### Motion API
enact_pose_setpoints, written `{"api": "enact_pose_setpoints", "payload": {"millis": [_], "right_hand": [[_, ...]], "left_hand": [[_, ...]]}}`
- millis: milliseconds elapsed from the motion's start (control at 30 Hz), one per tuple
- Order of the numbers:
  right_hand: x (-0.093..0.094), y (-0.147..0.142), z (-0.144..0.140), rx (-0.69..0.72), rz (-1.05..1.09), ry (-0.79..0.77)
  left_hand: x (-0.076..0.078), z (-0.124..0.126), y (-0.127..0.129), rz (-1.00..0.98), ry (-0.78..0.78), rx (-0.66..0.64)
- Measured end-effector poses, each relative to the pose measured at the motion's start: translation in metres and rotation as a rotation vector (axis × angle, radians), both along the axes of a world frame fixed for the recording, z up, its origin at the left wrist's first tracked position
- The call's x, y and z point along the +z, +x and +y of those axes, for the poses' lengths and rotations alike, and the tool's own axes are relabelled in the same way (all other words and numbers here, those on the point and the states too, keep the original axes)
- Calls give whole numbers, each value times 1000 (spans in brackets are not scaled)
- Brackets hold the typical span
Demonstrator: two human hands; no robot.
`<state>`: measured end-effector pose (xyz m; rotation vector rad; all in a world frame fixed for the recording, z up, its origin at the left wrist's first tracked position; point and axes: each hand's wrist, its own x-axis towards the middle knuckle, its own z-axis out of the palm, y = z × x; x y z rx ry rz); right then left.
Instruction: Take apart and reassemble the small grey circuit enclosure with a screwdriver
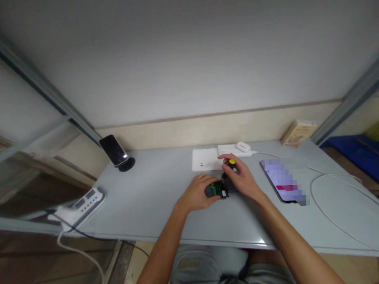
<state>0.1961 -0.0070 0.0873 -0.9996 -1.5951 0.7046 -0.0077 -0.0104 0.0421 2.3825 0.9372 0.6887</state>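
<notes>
Pale grey table against a plain white wall; phone on stand far left, power strip near left. At table centre, left hand grips a small black device with exposed green circuit board, long axis left-right. Right hand is closed around a yellow-capped tool, its tip down at the device's right end.

Both bare forearms reach forward and meet at the middle.

The left hand lies knuckles up, fingers curled inward and closed in a grip. The right hand sits just beside it, slightly farther forward, wrist bent, its thumb and fingers pinched together. The two hands nearly touch at their fingertips.
</notes>
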Motion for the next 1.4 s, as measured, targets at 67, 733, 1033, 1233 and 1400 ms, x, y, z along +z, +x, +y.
{"api": "enact_pose_setpoints", "payload": {"millis": [67,733,1033,1233,1400], "right_hand": [[-8,-3,4,1,108,-39],[-27,9,1,-66,322,-106],[-31,12,2,-64,347,-146],[-28,13,1,-44,340,-152],[-29,9,0,-4,374,-142]], "left_hand": [[0,0,0,-6,-6,-3],[6,-2,1,10,-33,9],[5,-2,0,15,-32,4],[4,-1,0,16,-34,2],[3,-1,0,2,-26,3]]}}
